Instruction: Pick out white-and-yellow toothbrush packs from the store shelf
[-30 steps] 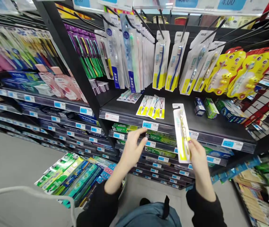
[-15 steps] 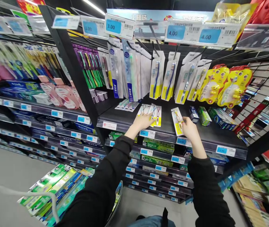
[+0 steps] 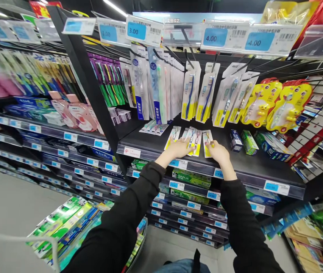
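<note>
My left hand [image 3: 180,148] lies over packaged toothbrushes on the black shelf, fingers stretched out and touching a pack with a red toothbrush [image 3: 197,141]. Left of those fingers is a separate toothbrush pack [image 3: 174,134]; the hand partly covers both it and the cluster. With closed fingers, my right hand [image 3: 218,152] grips the side of a pack with a yellow toothbrush [image 3: 207,137]. This pack lies close beside the cluster, its white and yellow card facing up.
Toothbrush packs [image 3: 189,93] hang on hooks above the shelf [image 3: 161,146], with yellow bear-shaped packs [image 3: 259,104] to their right. Toothpaste boxes [image 3: 249,142] stand at the shelf's right. Lower left, a basket with a white handle [image 3: 55,254] holds several boxes [image 3: 64,227].
My right hand has moved left with the yellow toothbrush pack, closer to the cluster. The cluster under my left hand has shifted right, and one pack now shows apart on its left.
</note>
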`<state>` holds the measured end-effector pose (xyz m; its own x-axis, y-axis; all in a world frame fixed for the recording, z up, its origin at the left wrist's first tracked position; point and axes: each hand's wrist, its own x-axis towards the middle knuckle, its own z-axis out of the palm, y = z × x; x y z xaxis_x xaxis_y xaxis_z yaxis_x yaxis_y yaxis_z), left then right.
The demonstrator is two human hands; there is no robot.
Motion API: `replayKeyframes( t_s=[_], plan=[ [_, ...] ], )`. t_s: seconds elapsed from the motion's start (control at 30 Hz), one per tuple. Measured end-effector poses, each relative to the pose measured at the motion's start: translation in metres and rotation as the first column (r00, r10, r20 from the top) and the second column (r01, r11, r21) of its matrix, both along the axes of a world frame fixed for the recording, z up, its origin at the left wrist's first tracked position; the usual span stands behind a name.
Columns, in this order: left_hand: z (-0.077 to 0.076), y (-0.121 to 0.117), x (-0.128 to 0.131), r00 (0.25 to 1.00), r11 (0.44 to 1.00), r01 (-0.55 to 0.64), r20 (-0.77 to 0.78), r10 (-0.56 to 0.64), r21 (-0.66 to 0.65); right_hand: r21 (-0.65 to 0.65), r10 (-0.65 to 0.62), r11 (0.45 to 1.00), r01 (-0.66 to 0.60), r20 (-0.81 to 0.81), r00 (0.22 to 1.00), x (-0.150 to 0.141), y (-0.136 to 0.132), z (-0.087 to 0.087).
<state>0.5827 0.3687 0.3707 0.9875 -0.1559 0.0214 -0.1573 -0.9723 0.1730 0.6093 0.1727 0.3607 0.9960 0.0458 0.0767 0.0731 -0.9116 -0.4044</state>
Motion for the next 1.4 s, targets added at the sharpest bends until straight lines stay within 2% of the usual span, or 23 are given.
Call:
replayKeyframes(
  t_s=[0.1,0.17,0.3,0.37,0.47,0.63,0.77,0.93,1.03,1.1,1.17,1.2,1.3,1.4],
  plan=[
    [-0.003,-0.003,0.0,0.998,1.0,0.0,0.057,0.0,-0.007,-0.159,-0.013,0.987,0.035,0.134,0.991,-0.004,0.004,-0.005],
    [-0.005,-0.003,0.0,0.995,0.999,-0.032,0.091,0.033,-0.008,-0.203,0.041,0.979,-0.007,0.164,0.986,-0.004,0.004,-0.008],
    [-0.009,-0.003,0.001,0.979,0.986,-0.167,0.114,0.168,-0.019,-0.208,0.243,0.953,-0.22,0.095,0.965,-0.001,0.003,-0.01],
    [-0.01,-0.002,0.001,0.977,0.983,-0.183,0.106,0.185,-0.03,-0.204,0.297,0.94,-0.273,0.1,0.95,0.0,0.002,-0.01],
    [-0.008,-0.001,0.001,0.981,0.983,-0.18,0.071,0.181,-0.02,-0.192,0.331,0.933,-0.305,0.121,0.936,0.001,0.002,-0.008],
    [-0.002,-0.001,0.003,0.976,0.974,-0.215,0.063,0.211,0.073,-0.174,0.315,0.94,-0.293,0.118,0.942,-0.001,0.002,-0.008],
    [0.0,0.0,0.008,0.978,0.976,-0.207,-0.016,0.208,0.07,-0.174,0.299,0.945,-0.277,0.115,0.947,-0.002,0.003,-0.008],
    [0.003,0.007,0.017,0.992,0.988,-0.123,-0.025,0.126,0.094,-0.198,0.442,0.882,-0.428,0.032,0.896,0.002,0.01,-0.006],
    [0.003,0.012,0.025,0.997,0.991,-0.076,-0.026,0.079,0.111,-0.149,0.451,0.883,-0.444,0.016,0.892,0.001,0.012,-0.003],
    [0.002,0.014,0.028,0.998,0.991,-0.065,-0.018,0.067,0.115,-0.08,0.376,0.926,-0.369,0.131,0.917,-0.001,0.009,0.002],
    [0.0,0.015,0.029,0.998,0.992,-0.064,-0.001,0.065,0.113,0.067,0.193,0.972,-0.225,0.315,0.929,-0.001,0.001,0.012],
    [0.0,0.015,0.028,0.998,0.992,-0.065,0.009,0.065,0.111,0.168,0.077,0.973,-0.156,0.401,0.913,0.0,-0.003,0.021],
    [-0.002,0.014,0.024,0.997,0.992,-0.07,0.032,0.067,0.104,0.412,-0.187,0.909,-0.064,0.538,0.822,0.015,-0.017,0.054],
    [-0.002,0.014,0.021,0.996,0.993,-0.074,0.052,0.069,0.096,0.463,-0.259,0.885,-0.037,0.557,0.789,0.04,-0.023,0.087]
  ],
)
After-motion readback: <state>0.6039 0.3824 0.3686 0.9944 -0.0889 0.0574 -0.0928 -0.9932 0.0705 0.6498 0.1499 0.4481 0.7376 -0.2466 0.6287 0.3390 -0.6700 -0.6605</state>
